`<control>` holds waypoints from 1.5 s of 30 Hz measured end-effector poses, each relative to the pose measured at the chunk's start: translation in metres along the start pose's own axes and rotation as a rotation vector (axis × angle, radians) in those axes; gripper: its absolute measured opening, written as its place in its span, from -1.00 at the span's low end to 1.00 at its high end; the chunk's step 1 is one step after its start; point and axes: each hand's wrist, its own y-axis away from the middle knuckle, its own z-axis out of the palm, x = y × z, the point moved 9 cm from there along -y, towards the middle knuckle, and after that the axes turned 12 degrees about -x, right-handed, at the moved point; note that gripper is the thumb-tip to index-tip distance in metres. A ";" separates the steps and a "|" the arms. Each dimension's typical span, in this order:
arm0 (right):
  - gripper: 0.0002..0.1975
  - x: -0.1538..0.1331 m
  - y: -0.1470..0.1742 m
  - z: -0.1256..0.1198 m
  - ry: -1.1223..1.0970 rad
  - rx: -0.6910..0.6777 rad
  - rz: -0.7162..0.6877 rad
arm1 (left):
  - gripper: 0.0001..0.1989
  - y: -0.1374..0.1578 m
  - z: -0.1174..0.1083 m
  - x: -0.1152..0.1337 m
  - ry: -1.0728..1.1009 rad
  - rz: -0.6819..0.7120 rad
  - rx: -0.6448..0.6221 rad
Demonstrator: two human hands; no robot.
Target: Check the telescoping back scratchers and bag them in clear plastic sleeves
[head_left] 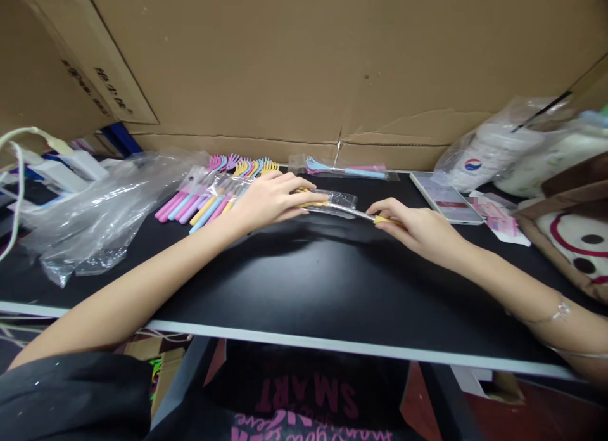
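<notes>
A yellow back scratcher with a metal rod (351, 210) lies level between my hands, just above the table. My left hand (273, 200) is closed over its yellow claw end, where a clear plastic sleeve (349, 201) wraps part of it. The yellow handle end is in my right hand (415, 229), pinched between thumb and fingers. Left of my left hand, several back scratchers (202, 203) in clear sleeves lie in a row, with pink, blue, purple and yellow handles. Behind my hands lies a sleeved blue and pink pair (346, 168).
Crumpled clear plastic (109, 206) covers the table's left side, near white chargers and cables (71, 165). At right are a phone (446, 197), pink-printed paper (498, 219), a bagged white cup (491, 153) and a brown plush item (570, 225). Cardboard (304, 67) walls the back.
</notes>
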 end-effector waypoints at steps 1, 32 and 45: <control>-0.70 -0.001 -0.002 0.000 -0.015 -0.011 -0.006 | -0.63 0.000 0.000 0.003 -0.012 0.013 0.003; -0.72 0.028 -0.020 0.013 -0.318 -0.062 -0.111 | -0.50 0.007 0.022 -0.024 0.012 -0.134 -0.215; -0.64 0.041 -0.022 0.012 -0.382 -0.012 -0.059 | -0.47 0.011 0.027 -0.036 0.026 -0.136 -0.226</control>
